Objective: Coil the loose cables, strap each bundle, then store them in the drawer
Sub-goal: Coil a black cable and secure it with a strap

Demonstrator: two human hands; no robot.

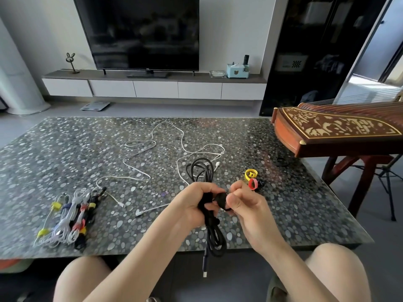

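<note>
My left hand (pixel 197 203) grips the middle of a coiled black cable (pixel 201 171) held upright over the table's near edge; its loops stick out above and below my fist, and a USB plug (pixel 205 273) dangles below. My right hand (pixel 244 203) pinches a black strap (pixel 221 200) against the bundle. A long loose white cable (pixel 152 147) sprawls across the table's middle. Several strapped bundles (pixel 69 219) lie at the near left. Yellow (pixel 250 173) and red (pixel 253 184) straps lie just right of my hands.
The pebble-patterned table (pixel 65 153) fills the foreground. A wooden zither (pixel 340 129) on a stand juts over the table's right end. Behind stands a TV (pixel 141 33) on a low cabinet with white drawers (pixel 154 89). My knees show below the table edge.
</note>
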